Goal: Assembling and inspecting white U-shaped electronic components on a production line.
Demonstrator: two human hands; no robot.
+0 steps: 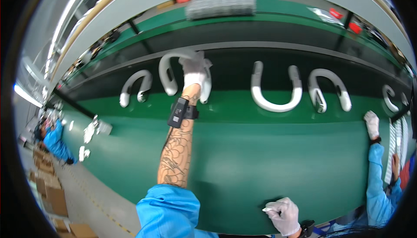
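My left hand [194,70], in a white glove, reaches far over the bench and closes on the upper right bend of a white U-shaped piece [164,73]. That piece stands with its bend away from me and its two ends toward me; the glove covers part of it and is slightly blurred. Near the front edge rests my right hand [284,216], also gloved, its fingers curled in and pinched. Whatever it may hold is hidden.
Other U-shaped pieces lie along the far strip: one [135,86] at left, an upturned one [278,106], another [329,75]. A co-worker's gloved hand [372,124] rests at right. Above is a shelf with stacked clear trays [221,4]. White cloths [90,131] lie at left.
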